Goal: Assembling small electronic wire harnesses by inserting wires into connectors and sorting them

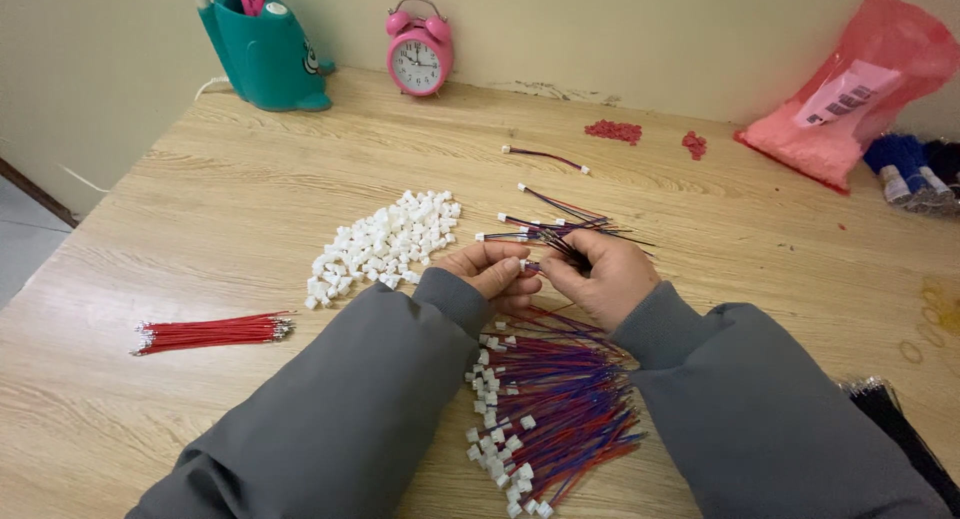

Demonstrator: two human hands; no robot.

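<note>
- Wire leads in red and blue, a small bunch (560,234) of them, are pinched between both hands just above the table's middle; the left hand (497,276) closes its fingertips on a small white connector housing (527,266) at a wire end, and the right hand (598,276) is clamped around the bunch itself
- Finished work, as I judge it: a large fanned pile of red-and-blue leads with white housings fitted (545,419) lies between the grey sleeves, near the table's front edge
- More fitted leads (545,157) lie singly and in a few loose pairs beyond the hands
- Left to do, by the look of it: a heap of loose white housings (385,244) sits just left of the hands, a bundle of bare red wires (212,332) lies well apart at far left, and dark wires (900,429) show at the right edge
- Surface: a light wood-grain table (230,199), with two small clusters of red parts (613,131), a pink plastic bag (850,94) and blue spools (905,169) towards the back right
- Room: a plain pale wall, against it a teal pen holder (265,54) and a pink twin-bell alarm clock (420,51); grey floor shows at the left
</note>
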